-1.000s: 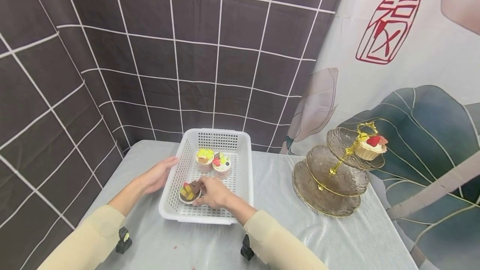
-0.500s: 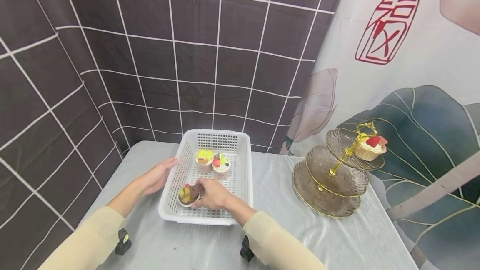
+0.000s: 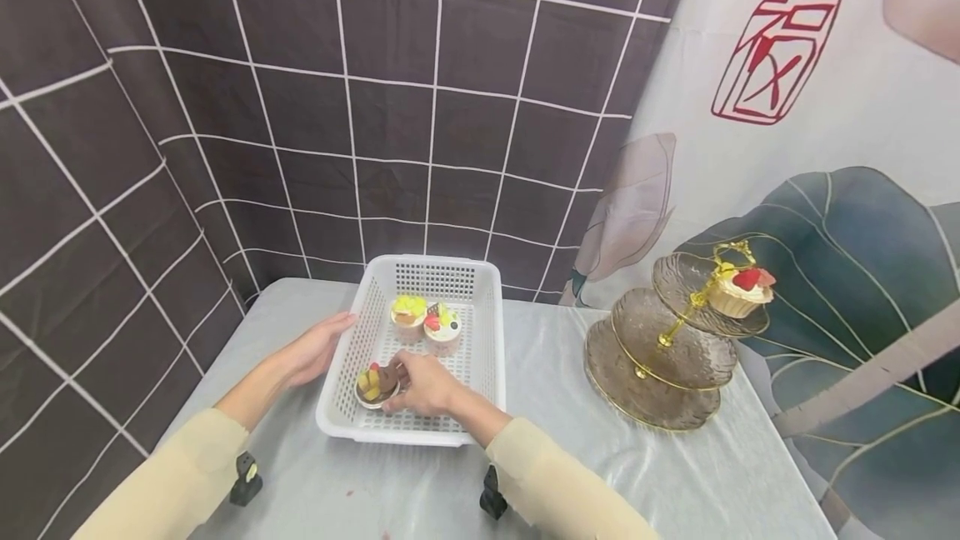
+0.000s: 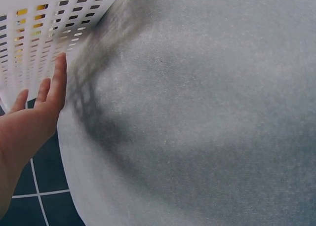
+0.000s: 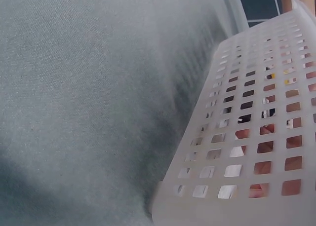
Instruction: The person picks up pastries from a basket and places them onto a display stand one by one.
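Observation:
In the head view a white plastic basket (image 3: 486, 382) with perforated walls stands on the table. My right hand (image 3: 427, 384) reaches into it and grips a chocolate cupcake (image 3: 375, 386) topped with yellow and red fruit pieces, in the near left corner. Behind it stand a cupcake with yellow topping (image 3: 408, 319) and a white-topped cupcake (image 3: 443, 330) with red fruit. Against the basket's left side my left hand (image 3: 311, 352) lies with fingers extended; the left wrist view shows those straight fingers (image 4: 59, 80) by the wall. Only bits of my right hand show through the holes in the right wrist view.
A three-tier glass stand (image 3: 671, 365) with gold fittings is at the right of the table (image 3: 555, 440). On its top tier sits a cream cupcake (image 3: 738, 294) with strawberry. A dark tile-patterned curtain (image 3: 390, 123) hangs behind the table.
The chocolate cupcake has shifted very slightly to the left in my right hand. My left hand has stayed at the basket's side.

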Available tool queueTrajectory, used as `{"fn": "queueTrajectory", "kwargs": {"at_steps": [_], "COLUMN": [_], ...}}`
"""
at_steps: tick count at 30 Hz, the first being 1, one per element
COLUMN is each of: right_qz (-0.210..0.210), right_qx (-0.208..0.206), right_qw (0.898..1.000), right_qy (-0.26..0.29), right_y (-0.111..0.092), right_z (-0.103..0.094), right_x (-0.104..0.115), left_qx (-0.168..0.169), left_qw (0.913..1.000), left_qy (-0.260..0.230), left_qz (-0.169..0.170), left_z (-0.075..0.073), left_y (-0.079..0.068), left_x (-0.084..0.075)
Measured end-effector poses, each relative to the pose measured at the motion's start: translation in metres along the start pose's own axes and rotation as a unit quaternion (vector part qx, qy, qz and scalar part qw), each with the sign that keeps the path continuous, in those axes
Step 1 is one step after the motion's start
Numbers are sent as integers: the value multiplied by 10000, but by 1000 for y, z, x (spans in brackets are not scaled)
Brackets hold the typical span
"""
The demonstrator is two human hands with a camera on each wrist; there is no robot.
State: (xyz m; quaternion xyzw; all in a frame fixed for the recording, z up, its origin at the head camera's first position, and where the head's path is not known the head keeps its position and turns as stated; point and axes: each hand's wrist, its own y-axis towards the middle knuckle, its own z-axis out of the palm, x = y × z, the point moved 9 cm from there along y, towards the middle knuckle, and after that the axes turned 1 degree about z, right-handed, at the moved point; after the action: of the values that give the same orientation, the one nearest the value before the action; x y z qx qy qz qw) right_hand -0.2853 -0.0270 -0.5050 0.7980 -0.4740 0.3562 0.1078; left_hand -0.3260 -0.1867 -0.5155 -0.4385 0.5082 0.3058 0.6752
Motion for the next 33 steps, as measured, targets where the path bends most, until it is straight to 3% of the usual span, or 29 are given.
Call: {"fn": "queueTrajectory", "kwargs": {"at_steps": [8, 18, 25, 33], "right_qz": [3, -44, -364, -997], "right_qx": [91, 89, -33, -239], "right_qw": [9997, 9994, 9987, 9946], "right_qy": [-212, -325, -355, -163], "right_y": [4, 7, 3, -19], "right_z": [2, 6, -1, -23], "right_x": [8, 10, 17, 32], "left_qx": [-49, 30, -46, 27], "left_qw": [9999, 10000, 10000, 10000], "left_qy": [10, -37, 0, -4], "left_qz": [-110, 6, -78, -11], "left_z": [-1, 1, -2, -2], "left_y": [0, 1, 2, 2], "left_x": [1, -1, 2, 1]}}
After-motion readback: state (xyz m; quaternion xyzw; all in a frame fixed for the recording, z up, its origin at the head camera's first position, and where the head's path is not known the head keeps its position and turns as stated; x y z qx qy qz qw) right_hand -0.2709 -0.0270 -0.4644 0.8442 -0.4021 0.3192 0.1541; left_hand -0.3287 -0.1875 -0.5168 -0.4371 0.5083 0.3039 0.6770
